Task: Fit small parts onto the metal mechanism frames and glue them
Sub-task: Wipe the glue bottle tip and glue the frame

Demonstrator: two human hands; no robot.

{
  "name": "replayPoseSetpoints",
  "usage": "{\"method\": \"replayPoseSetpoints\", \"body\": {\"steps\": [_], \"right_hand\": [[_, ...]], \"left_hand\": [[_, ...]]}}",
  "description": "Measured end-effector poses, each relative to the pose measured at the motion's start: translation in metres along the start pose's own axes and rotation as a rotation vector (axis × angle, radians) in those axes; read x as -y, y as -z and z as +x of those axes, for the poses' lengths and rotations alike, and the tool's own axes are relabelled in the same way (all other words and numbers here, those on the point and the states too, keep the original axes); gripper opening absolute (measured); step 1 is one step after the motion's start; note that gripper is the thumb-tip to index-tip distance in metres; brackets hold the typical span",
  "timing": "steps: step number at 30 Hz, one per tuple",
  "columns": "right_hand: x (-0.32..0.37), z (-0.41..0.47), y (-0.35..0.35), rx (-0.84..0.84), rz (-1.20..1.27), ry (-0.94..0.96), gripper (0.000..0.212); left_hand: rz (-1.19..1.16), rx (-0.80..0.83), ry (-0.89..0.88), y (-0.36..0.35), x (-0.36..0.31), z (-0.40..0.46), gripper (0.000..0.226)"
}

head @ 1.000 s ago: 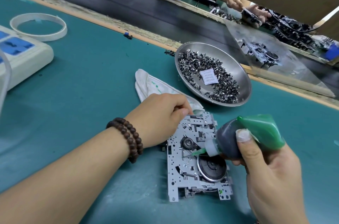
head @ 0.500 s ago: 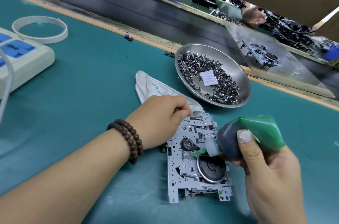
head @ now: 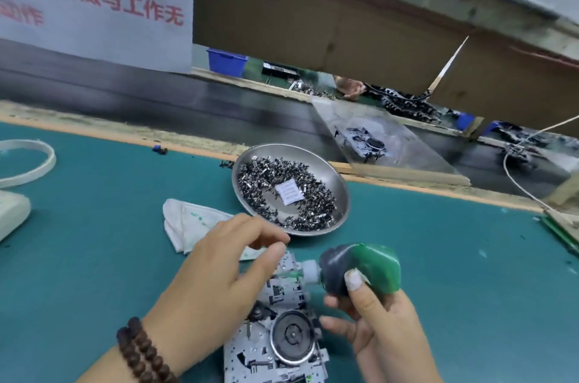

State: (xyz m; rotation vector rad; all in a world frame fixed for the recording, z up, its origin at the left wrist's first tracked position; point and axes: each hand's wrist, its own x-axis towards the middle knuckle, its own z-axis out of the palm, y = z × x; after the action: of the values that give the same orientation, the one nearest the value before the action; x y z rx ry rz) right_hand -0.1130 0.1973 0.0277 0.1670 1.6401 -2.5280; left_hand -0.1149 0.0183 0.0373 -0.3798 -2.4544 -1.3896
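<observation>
A metal mechanism frame (head: 282, 335) with a round black wheel lies on the green mat at the bottom centre. My left hand (head: 225, 266), with a bead bracelet on the wrist, hovers over the frame's far left part. Its fingers are loosely spread, thumb and forefinger a little apart, and I see nothing between them. My right hand (head: 379, 320) grips a green glue bottle (head: 360, 266); its white nozzle points left, over the frame's far edge next to my left thumb. A steel bowl (head: 343, 194) of small dark metal parts (head: 263, 175) sits just beyond.
A white cloth (head: 188, 222) lies left of the bowl. A white ring (head: 40, 163) and a white power strip (head: 12, 210) are at the far left. Behind the mat runs a dark conveyor carrying another mechanism (head: 363, 141). Another person's hand (head: 351, 88) works beyond it.
My left hand has lifted off the frame's corner and its fingers have uncurled toward the bowl. The bottle's nozzle moved from the frame's middle to its far edge. The view tilted up.
</observation>
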Motion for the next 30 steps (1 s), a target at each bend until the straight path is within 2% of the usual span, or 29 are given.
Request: {"method": "replayPoseSetpoints", "body": {"steps": [4,6,8,12,15,18,24,30], "right_hand": [[0.001,-0.002,0.004,-0.008,0.000,-0.043,0.073],[0.005,-0.004,0.007,0.010,0.005,-0.057,0.049],[0.008,-0.006,0.009,0.040,-0.004,-0.068,0.036],[0.009,-0.009,0.013,0.065,0.030,-0.092,0.042],[0.013,-0.010,0.016,0.108,0.125,-0.133,0.066],[0.019,-0.010,0.015,0.113,0.252,-0.204,0.074],[0.021,-0.006,0.024,0.128,0.296,-0.277,0.074],[0.023,-0.001,0.032,0.160,0.170,-0.351,0.055]], "left_hand": [[-0.142,0.106,-0.045,-0.002,-0.026,0.001,0.036],[-0.096,0.163,-0.073,-0.006,-0.031,0.004,0.038],[0.016,0.198,-0.125,-0.012,-0.033,0.008,0.034],[0.087,0.215,-0.173,-0.016,-0.035,0.016,0.027],[0.094,0.239,-0.181,-0.018,-0.035,0.020,0.028],[0.074,0.273,-0.179,-0.022,-0.034,0.022,0.033],[0.111,0.302,-0.239,-0.028,-0.032,0.023,0.050],[0.216,0.337,-0.328,-0.026,-0.031,0.025,0.041]]}}
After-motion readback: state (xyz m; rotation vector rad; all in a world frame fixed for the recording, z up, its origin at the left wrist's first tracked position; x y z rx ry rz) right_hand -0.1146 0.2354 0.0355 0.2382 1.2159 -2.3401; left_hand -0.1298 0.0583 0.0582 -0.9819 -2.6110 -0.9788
